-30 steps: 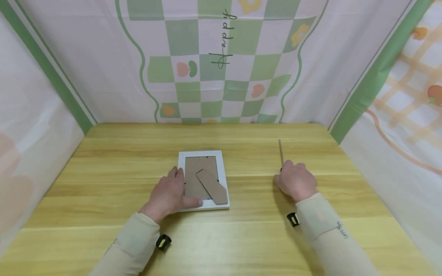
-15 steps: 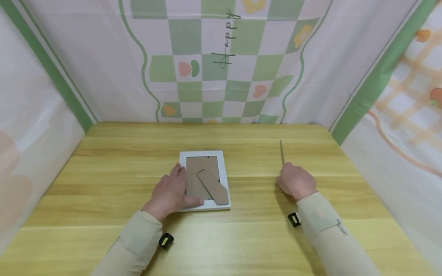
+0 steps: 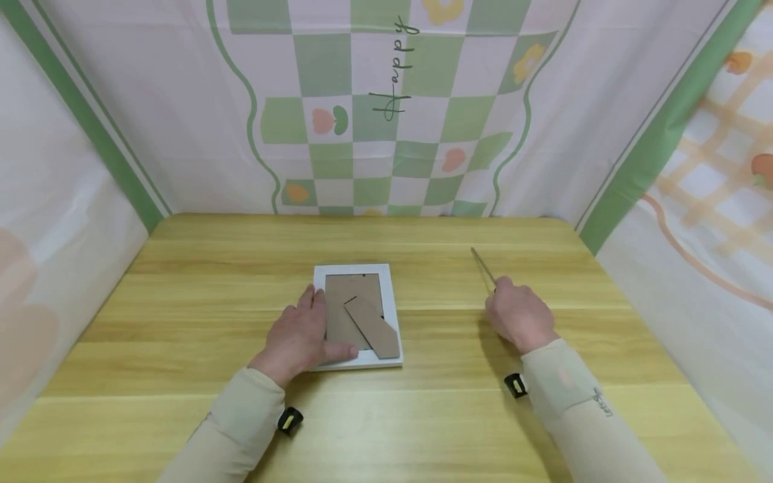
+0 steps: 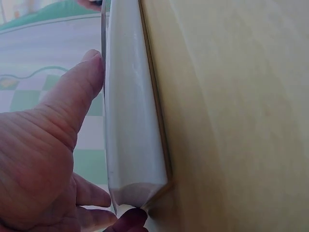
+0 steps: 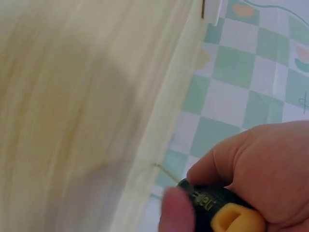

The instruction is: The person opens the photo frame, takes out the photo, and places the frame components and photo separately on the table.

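Note:
A white picture frame (image 3: pixel 391 322) lies face down on the wooden table, its brown backing board (image 3: pixel 338 285) and slanted stand leg (image 3: pixel 376 329) facing up. My left hand (image 3: pixel 296 339) holds it at the near left corner. The thumb (image 4: pixel 84 79) lies across the back near the lower edge, while the fingers are at the left side. To the right, apart from the frame, my right hand (image 3: pixel 521 314) grips a screwdriver (image 5: pixel 207 200) by its black and yellow handle. Its thin shaft (image 3: pixel 483 265) points away and leftward; its tip is above or near the tabletop, I cannot tell which.
The wood-grain table (image 3: pixel 435 422) ends at a back edge against a hanging cloth (image 3: pixel 417 121) with green and white checks. More printed cloth (image 3: pixel 682 282) hangs along both sides. Each wrist wears a black strap device (image 3: pixel 515 385).
The screwdriver's shaft has swung to the left, from nearly straight ahead to a slant. The right hand has shifted slightly. My left hand and the picture frame stay in place.

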`<state>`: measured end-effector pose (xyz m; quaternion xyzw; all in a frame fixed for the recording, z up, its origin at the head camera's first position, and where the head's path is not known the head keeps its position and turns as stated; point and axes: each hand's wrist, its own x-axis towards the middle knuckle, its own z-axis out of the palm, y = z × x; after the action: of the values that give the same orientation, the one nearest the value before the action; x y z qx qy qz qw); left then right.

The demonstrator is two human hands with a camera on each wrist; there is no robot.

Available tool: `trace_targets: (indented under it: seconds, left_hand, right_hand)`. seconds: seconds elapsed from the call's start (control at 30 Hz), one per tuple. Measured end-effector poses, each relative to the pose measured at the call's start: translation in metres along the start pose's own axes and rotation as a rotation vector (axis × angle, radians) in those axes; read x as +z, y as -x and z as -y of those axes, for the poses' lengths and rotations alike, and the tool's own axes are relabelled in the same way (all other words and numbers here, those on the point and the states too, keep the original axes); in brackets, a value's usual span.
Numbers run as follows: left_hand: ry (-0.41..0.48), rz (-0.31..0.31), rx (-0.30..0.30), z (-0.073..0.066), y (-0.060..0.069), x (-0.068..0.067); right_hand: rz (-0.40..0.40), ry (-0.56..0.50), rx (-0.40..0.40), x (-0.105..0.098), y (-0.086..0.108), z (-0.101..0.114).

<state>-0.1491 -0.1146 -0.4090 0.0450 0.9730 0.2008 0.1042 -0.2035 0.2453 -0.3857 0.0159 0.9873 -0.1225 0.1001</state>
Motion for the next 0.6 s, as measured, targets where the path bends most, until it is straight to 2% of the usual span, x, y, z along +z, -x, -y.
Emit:
trace_targets:
  seconds: [0.37,0.6]
  left_hand:
    - [-0.024,0.017,0.002,-0.002,-0.001,-0.003]
    - [-0.039,0.013,0.012,-0.002,-0.002,-0.003]
  right_hand:
    - [-0.209,-0.042,-0.239,-0.012,0.02,0.029]
    - [-0.298,0.007,-0.325,-0.013,0.036,0.048]
